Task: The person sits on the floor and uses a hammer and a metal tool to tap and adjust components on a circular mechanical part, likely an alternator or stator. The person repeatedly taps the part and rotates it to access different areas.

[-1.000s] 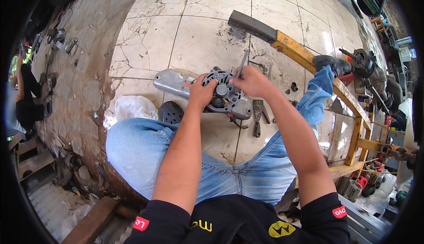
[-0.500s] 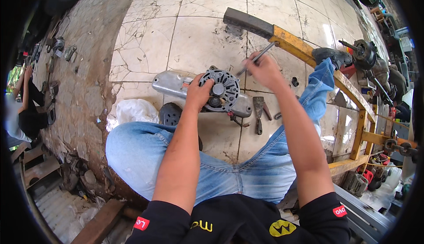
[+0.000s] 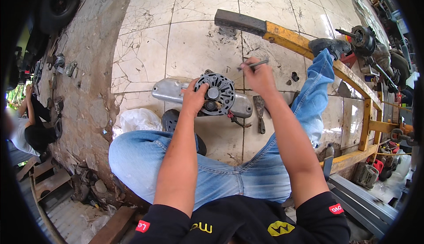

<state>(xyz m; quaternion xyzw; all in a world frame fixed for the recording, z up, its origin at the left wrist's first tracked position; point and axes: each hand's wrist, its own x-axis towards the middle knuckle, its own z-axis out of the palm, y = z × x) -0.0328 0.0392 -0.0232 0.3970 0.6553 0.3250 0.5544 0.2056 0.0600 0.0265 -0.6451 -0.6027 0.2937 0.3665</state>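
Observation:
A round grey alternator [image 3: 226, 88] with a slotted housing rests on a long, dull aluminium cover [image 3: 167, 90] in front of me. My left hand [image 3: 193, 98] grips the alternator's left side, its thumb lying on the slotted face. Away from the alternator, to its right, my right hand [image 3: 259, 78] is closed around a slim metal rod-like tool [image 3: 263, 62]; its exact kind is unclear. A short lead with a reddish end [image 3: 236, 120] hangs from the alternator's lower edge. Below my right hand, a scraper [image 3: 259, 107] lies on the tiles.
A yellow steel frame [image 3: 287, 38] with a dark end crosses the floor at right, my right shoe [image 3: 329, 47] against it. Small dark parts [image 3: 294, 76] lie on the tiles. A white plastic bag [image 3: 140, 120] sits by my left knee. Another person [image 3: 28, 127] sits far left.
The tool in my right hand has swung from a steep slant to nearly level, and that hand has shifted slightly. My left hand still holds the alternator. The whole view has turned a little.

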